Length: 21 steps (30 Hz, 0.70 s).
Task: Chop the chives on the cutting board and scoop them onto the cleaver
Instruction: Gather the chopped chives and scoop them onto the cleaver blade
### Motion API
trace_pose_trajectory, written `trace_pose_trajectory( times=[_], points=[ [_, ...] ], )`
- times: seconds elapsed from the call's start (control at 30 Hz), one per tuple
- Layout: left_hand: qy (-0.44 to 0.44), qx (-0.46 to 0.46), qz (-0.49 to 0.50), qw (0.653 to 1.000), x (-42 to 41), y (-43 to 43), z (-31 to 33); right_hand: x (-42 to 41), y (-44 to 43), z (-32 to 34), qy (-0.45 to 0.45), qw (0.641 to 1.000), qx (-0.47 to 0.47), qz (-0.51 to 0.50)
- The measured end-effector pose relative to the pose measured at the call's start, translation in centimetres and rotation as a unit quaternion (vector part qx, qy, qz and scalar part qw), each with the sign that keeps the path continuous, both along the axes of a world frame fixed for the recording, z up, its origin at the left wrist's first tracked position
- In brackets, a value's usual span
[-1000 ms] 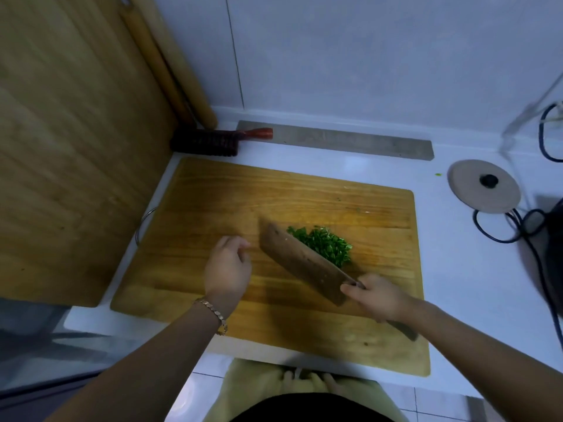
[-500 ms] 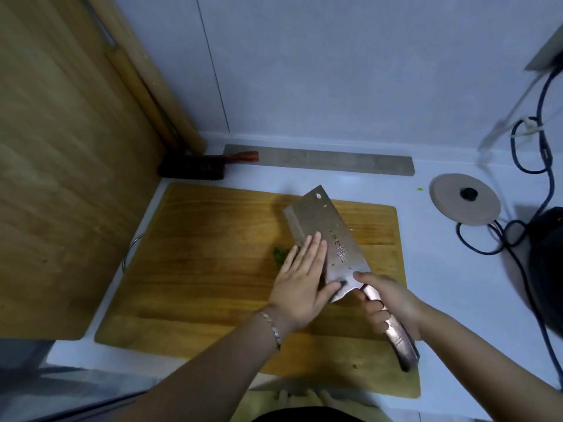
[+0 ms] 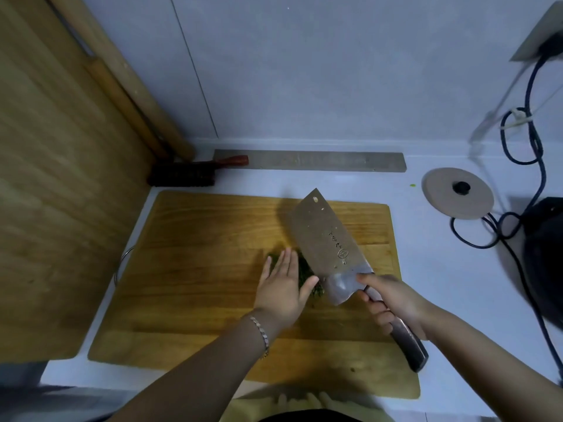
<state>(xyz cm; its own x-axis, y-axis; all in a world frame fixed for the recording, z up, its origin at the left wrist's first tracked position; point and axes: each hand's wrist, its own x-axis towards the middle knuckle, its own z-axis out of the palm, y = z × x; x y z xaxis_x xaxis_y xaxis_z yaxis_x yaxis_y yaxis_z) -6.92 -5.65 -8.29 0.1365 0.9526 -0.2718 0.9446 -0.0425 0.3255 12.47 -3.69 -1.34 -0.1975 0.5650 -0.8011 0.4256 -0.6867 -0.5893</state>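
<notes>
A wooden cutting board (image 3: pixel 195 269) lies on the white counter. My right hand (image 3: pixel 393 303) grips the dark handle of the cleaver (image 3: pixel 323 242), whose broad blade lies nearly flat over the board's middle, tip pointing away. My left hand (image 3: pixel 283 287) is flat, fingers together and extended, pressed against the left side of a dark green pile of chopped chives (image 3: pixel 304 269). The chives sit between my palm and the blade's edge. Most of the pile is hidden by the hand and the blade.
A big wooden board (image 3: pixel 61 178) leans on the left wall with a rolling pin (image 3: pixel 128 95). At the back lie a dark brush (image 3: pixel 182 176) and a metal strip (image 3: pixel 310 161). To the right are a round lid (image 3: pixel 458 193), black cables (image 3: pixel 524 141) and a dark appliance (image 3: pixel 545 257).
The cleaver went from standing on edge beside the chive pile to lying nearly flat. My left hand moved from the board onto the blade, then slid left off it to the chives.
</notes>
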Motion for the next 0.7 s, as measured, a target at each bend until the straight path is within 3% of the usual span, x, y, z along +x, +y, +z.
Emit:
trace_pose_trajectory(
  times=[0.1, 0.2, 0.27, 0.4, 0.5, 0.57, 0.7],
  points=[
    [-0.014, 0.055, 0.018, 0.998, -0.2, -0.7, 0.1, 0.0, 0.2, 0.2, 0.016, 1.000, 0.001, -0.022],
    [-0.041, 0.143, -0.110, 0.983, 0.2, -1.0, 0.4, -0.4, 0.3, 0.2, 0.018, 1.000, -0.006, -0.013],
    [-0.011, 0.126, -0.178, 0.976, 0.2, -1.2, 0.2, -0.8, 0.2, 0.2, 0.020, 1.000, -0.009, -0.010],
    [0.046, 0.030, -0.113, 0.992, -1.8, -2.0, -0.2, -0.8, 0.4, -0.2, 0.019, 0.999, 0.000, -0.033],
    [-0.017, 0.113, -0.075, 0.991, -3.3, -2.0, 0.8, -0.7, 0.4, -0.4, -0.045, 0.996, 0.072, 0.008],
    [-0.072, 0.226, -0.041, 0.970, -4.4, -1.4, 2.0, -0.6, 0.2, -0.5, -0.142, 0.967, 0.184, 0.101],
    [-0.105, 0.369, -0.021, 0.923, -5.6, -0.2, 6.5, -0.3, -0.2, -0.4, -0.323, 0.829, 0.371, 0.266]
  ],
)
